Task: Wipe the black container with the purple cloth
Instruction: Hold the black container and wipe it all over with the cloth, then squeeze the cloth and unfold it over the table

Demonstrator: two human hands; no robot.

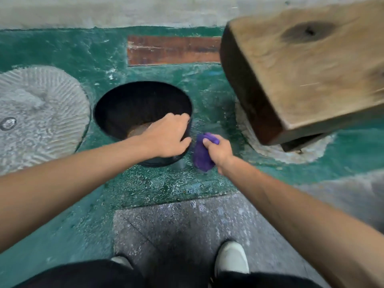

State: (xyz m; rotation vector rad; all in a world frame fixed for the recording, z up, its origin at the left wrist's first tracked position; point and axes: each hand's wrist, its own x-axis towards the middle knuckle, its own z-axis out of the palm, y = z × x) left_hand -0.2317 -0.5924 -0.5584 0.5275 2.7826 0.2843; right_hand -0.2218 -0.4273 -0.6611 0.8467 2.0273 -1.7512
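Observation:
A round black container [133, 102] stands on the green painted floor [162, 183], open at the top, with a brownish patch at its bottom. My left hand [168, 138] grips its near right rim, fingers inside and thumb on the outer wall. Just to the right of the container, my right hand [218, 150] is closed around a bunched purple cloth [201, 156]. The cloth hangs beside the container's outer wall, very close to it; whether it touches is unclear.
A heavy wooden beam [307, 67] juts in from the upper right above a pale round stone base [291, 152]. A ribbed grey stone disc [39, 113] lies at the left. A brown board [172, 50] lies behind the container. My white shoes [230, 258] stand on grey concrete.

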